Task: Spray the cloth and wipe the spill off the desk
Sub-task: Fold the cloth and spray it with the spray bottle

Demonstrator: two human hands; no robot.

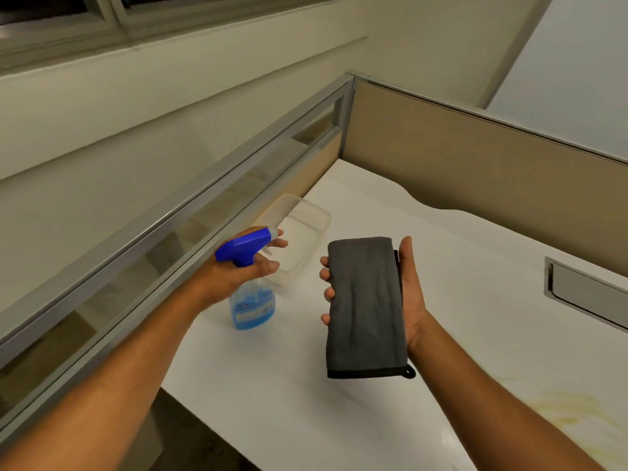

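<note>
A folded dark grey cloth [367,304] is held upright above the white desk [458,266] by my right hand [413,294], thumb on the right edge and fingertips curling round the left edge. A spray bottle [253,300] with blue liquid and a blue trigger head stands on the desk to the left of the cloth. My left hand [244,270] is at the bottle's neck, fingers spread loosely around it under the trigger, its nozzle pointing toward the cloth. A yellowish spill [557,413] smears the desk at the lower right.
A clear plastic container [306,222] lies on the desk just behind the bottle. Cubicle partitions with metal frames [190,212] enclose the desk on the left and back. A grey cable-slot cover [584,294] is set into the desk at the right.
</note>
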